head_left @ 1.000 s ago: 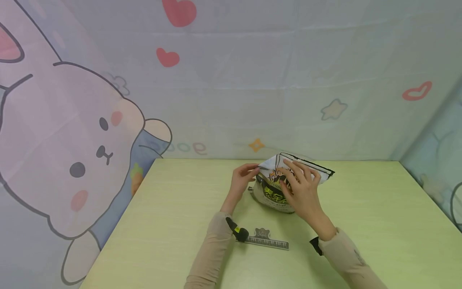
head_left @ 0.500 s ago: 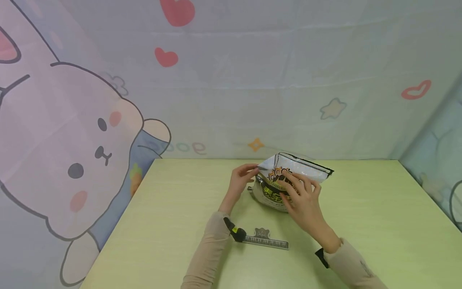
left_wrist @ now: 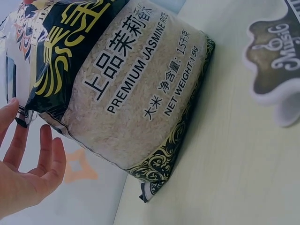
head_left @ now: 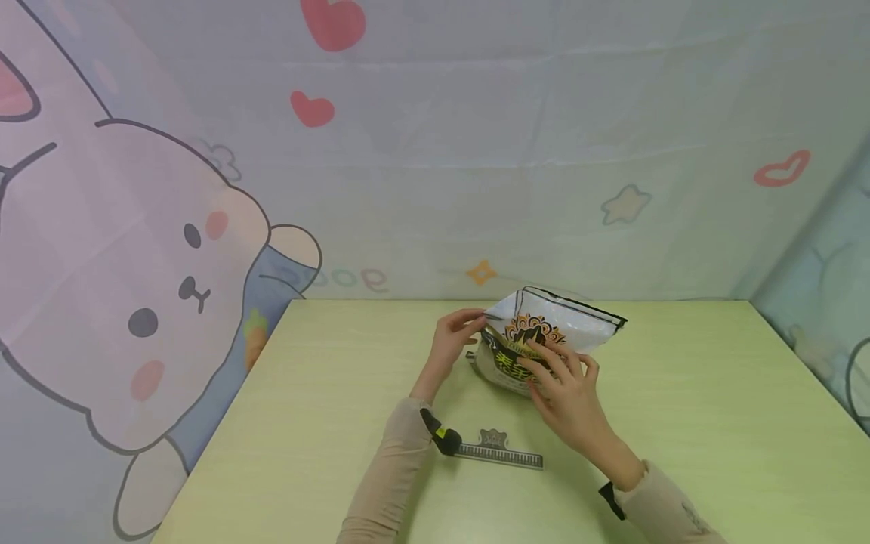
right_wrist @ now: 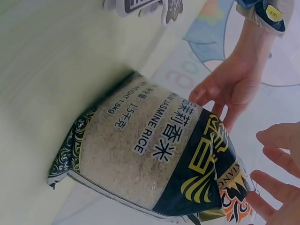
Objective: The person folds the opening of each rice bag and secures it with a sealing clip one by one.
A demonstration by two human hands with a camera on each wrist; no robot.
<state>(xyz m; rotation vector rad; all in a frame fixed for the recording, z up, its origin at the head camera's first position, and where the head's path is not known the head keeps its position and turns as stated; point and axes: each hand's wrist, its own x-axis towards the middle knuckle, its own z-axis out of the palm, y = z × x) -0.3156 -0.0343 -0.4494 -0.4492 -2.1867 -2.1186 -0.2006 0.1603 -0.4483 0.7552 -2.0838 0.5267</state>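
Note:
A bag of jasmine rice [head_left: 506, 366] stands on the table, its white upper part [head_left: 578, 321] leaning back with a black-edged top. At the bag's upper left corner, the thumb and index finger of my left hand [head_left: 450, 347] pinch the plastic; the left wrist view shows this pinch beside the rice-filled body [left_wrist: 136, 89]. My right hand [head_left: 574, 400] is at the bag's front right, fingers spread and slightly bent near the dark printed band. In the right wrist view its fingertips [right_wrist: 255, 176] lie by the printed upper part. The bag's lower right is partly hidden behind this hand.
A flat clip with piano-key print [head_left: 499, 455] and a "Music" handle [left_wrist: 276, 56] lies on the pale yellow table [head_left: 306, 423] in front of the bag. Behind the table hangs a cartoon-printed cloth [head_left: 435, 151].
My right hand has slid down the bag's front, from the white upper part toward the dark band, uncovering more of the print. My left hand keeps its pinch at the corner.

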